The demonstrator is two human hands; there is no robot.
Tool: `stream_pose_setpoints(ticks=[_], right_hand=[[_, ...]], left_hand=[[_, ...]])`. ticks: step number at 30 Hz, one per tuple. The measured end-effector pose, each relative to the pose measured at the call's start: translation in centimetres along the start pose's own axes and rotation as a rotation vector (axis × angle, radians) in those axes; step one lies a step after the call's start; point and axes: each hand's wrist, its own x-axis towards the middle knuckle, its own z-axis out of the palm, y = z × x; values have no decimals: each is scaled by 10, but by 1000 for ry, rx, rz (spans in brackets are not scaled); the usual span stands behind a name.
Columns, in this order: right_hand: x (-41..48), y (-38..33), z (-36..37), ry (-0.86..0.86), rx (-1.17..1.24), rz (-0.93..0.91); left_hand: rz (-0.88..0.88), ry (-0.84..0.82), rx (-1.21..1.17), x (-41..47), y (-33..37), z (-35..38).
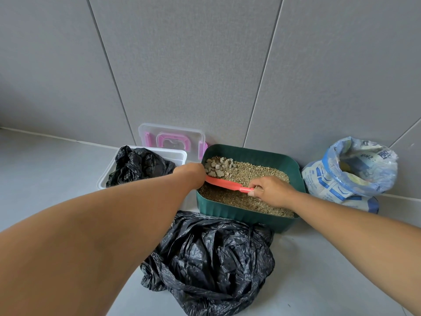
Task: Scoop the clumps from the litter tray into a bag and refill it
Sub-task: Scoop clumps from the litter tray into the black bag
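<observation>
Foreground left hand [190,174]: fingers hidden, can't tell, perhaps gripping tray [250,152]; right hand [273,192] fingers [253,187] pinch scoop [227,185].

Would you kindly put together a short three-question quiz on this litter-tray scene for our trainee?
1. True or false: the right hand holds the red scoop by its handle.
2. Where in the green tray do the grey clumps lie? A) far left corner B) near right corner C) centre
3. Fill in: the open litter sack stands to the tray's ____.
Key: 1 true; 2 A; 3 right.
</observation>
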Motion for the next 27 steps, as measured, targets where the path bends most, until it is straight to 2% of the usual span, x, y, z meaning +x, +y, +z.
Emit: stream_pose_setpoints(ticks=[7,14,23,27], right_hand=[[0,-6,0,53,-113,9],[2,-6,5,72,-104,39],[8,-11,13,210,-116,80],[9,-11,17,234,-93,133]], left_hand=[[7,-10,-10,-1,0,-2],[-3,17,-86,-4,-2,-6],[4,-30,-50,-1,-1,-3],[0,27,-125,-1,-2,-4]])
